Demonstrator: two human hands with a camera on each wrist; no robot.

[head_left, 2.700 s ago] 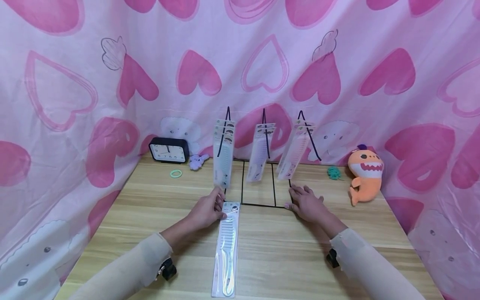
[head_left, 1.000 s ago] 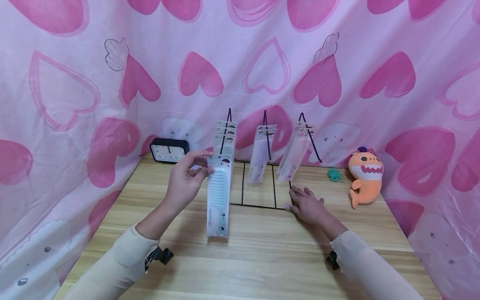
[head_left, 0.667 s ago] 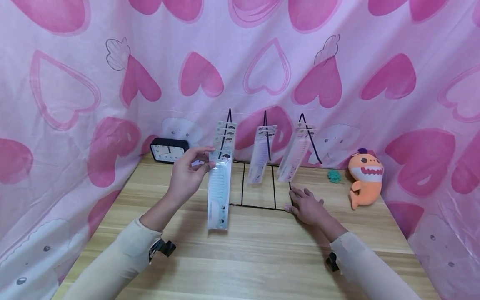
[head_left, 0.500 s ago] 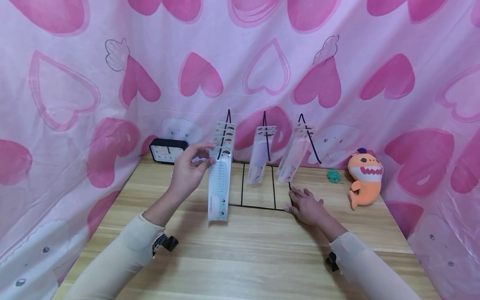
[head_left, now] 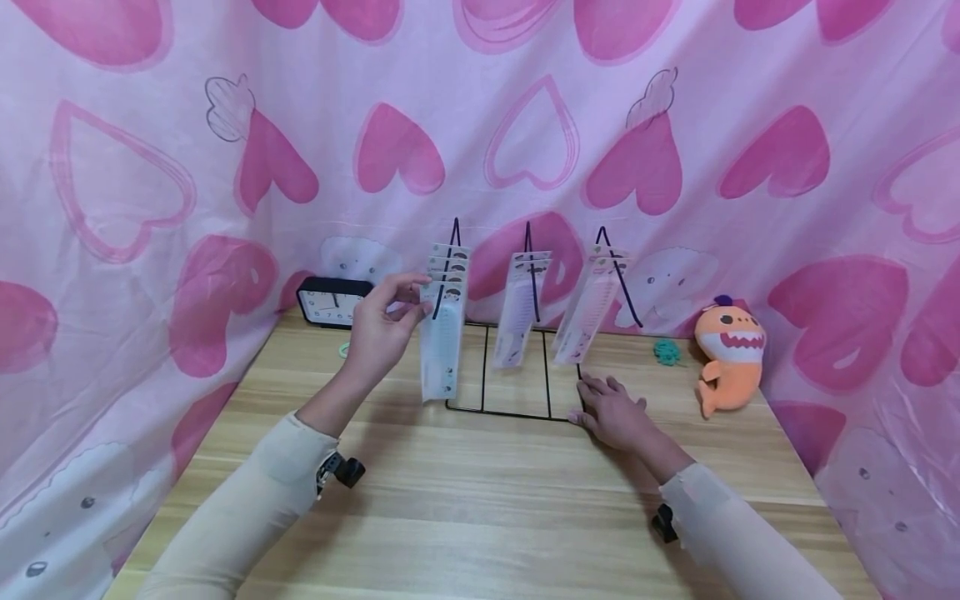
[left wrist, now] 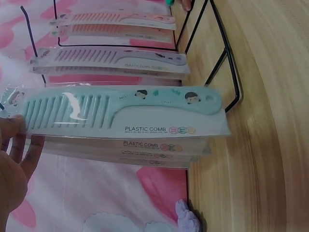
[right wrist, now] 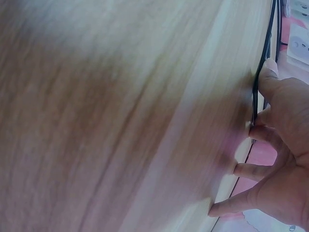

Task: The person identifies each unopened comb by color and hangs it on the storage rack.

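Left hand (head_left: 381, 332) pinches the top of the packaged comb (head_left: 440, 350), held at the left hook (head_left: 444, 271) of the rack (head_left: 525, 350). Right hand (head_left: 611, 408) lies flat, fingers straight, against the rack base. Best to align the pack's hole with the hook tip and keep the base braced.

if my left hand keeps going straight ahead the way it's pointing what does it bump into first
Probably the packaged combs already hanging on the left hook of the black wire rack; the left hand pinches its mint comb pack right before them. Depth is unclear.
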